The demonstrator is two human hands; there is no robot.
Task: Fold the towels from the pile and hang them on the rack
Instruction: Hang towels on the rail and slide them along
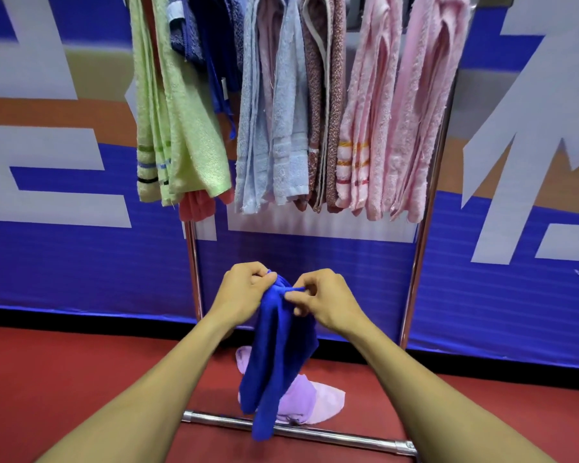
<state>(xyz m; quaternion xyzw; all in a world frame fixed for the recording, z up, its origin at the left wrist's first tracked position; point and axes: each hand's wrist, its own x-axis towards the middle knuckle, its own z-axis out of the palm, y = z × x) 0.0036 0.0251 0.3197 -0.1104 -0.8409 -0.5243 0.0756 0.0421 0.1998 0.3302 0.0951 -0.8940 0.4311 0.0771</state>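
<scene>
A deep blue towel (276, 359) hangs bunched in front of me, its top edge pinched by both hands. My left hand (239, 294) grips the left part of that edge and my right hand (326, 300) pinches it just beside, fingers almost touching. The towel's lower end dangles over the rack's bottom bar (315, 432). Below it on the floor lies a small pile of lilac and pink towels (315, 401), partly hidden by the blue one. Above, the chrome rack (418, 262) carries several hung towels: green (181, 121), dark blue (211, 35), light blue (274, 128), speckled brown (328, 111), pink (398, 128).
A blue, white and orange banner wall (81, 255) stands right behind the rack. The floor is red (47, 379). A red towel (198, 207) peeks out under the green one. The rack's left upright (194, 269) rises just left of my hands.
</scene>
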